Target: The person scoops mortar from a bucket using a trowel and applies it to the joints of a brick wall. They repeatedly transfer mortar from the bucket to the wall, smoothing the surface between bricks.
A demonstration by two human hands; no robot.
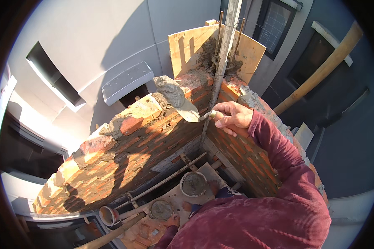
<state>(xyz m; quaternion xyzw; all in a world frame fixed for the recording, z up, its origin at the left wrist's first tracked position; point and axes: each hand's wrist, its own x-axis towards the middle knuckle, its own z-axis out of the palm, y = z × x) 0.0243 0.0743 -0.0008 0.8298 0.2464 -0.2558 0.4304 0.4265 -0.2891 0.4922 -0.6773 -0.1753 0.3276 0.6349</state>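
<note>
On my feed, the right hand (pixel 233 118) gripped one trowel (pixel 188 113) by its handle; the blade pointed up and left, its long axis slanting away from the fingers, loaded with mortar (pixel 170 90) by the left brick wall's (pixel 145 153) top edge. I couldn't tell whether the left hand (pixel 172 220), low down, held anything. I counted three buckets (pixel 192 196) below, two rusty rods (pixel 219 31) above.

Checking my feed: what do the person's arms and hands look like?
The right sleeve is long maroon cloth reaching the wrist; the right hand wears no glove. The left sleeve is maroon too, mostly hidden; the left hand looks ungloved.
</note>
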